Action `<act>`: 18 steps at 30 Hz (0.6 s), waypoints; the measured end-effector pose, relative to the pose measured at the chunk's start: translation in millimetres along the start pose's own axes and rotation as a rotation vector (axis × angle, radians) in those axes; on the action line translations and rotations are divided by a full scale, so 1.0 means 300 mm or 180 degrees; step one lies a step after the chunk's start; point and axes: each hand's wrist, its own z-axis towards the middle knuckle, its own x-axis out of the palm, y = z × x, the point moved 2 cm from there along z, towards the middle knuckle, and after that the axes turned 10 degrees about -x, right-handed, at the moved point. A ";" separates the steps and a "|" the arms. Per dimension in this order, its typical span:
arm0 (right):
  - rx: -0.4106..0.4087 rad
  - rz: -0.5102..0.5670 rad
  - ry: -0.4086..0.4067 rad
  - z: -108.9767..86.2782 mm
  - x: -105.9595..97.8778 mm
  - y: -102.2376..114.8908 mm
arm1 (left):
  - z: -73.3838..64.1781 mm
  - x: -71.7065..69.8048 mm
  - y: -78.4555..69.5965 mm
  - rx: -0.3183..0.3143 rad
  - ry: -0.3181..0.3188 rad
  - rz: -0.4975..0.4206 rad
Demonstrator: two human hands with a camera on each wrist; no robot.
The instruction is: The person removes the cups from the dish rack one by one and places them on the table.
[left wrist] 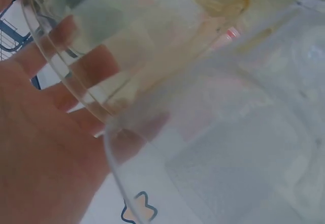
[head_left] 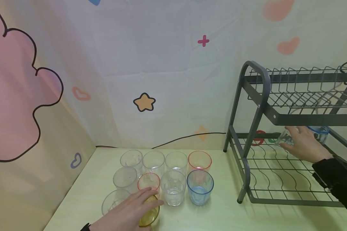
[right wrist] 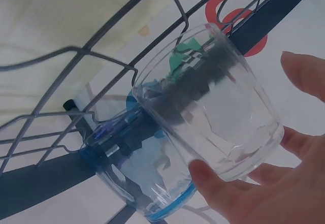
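At the front of the tabletop group, my left hand [head_left: 127, 210] holds a yellow glass [head_left: 149, 216], fingers over its far side. Through the glass wall in the left wrist view, those fingers [left wrist: 96, 66] show along the rim. Over on the right, my right hand [head_left: 305, 144] reaches between the rack's two tiers. It holds a clear glass [right wrist: 218, 107] upside down near the lower shelf wires, one finger lifted off it. Touching or very close beside that glass is a blue-rimmed glass [right wrist: 147, 168], also upside down. Whether the clear glass bears on the wires is unclear.
Several clear glasses [head_left: 173, 189] stand upright in rows, with red-rimmed glasses [head_left: 200, 160] and a blue glass [head_left: 200, 189] among them. A dark two-tier dish rack [head_left: 245, 166] stands at right; its upper basket [head_left: 309, 120] overhangs my right hand. A printed cloth [head_left: 167, 96] hangs behind.
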 end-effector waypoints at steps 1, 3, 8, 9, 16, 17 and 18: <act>-0.0004 -0.0014 -0.0014 -0.002 -0.001 0.000 | 0.002 0.000 -0.001 0.0021 -0.0061 0.0045; -0.0003 -0.0053 -0.0053 -0.006 -0.006 0.002 | 0.003 0.001 0.000 0.0061 -0.0183 0.0107; 0.0080 -0.0146 -0.0110 -0.011 -0.022 0.002 | 0.000 0.009 0.004 0.0157 -0.0466 0.0230; 0.0099 -0.0153 -0.0109 -0.012 -0.025 0.001 | -0.001 0.010 0.004 0.0135 -0.0462 0.0239; 0.0279 -0.0181 -0.0054 -0.021 -0.027 -0.007 | -0.002 0.003 -0.002 0.0057 -0.0410 0.0350; 0.0295 -0.0181 -0.0016 -0.023 -0.027 -0.009 | -0.001 0.001 -0.003 0.0035 -0.0378 0.0351; 0.0304 -0.0167 0.0037 -0.025 -0.027 -0.011 | -0.001 -0.001 -0.003 0.0000 -0.0334 0.0338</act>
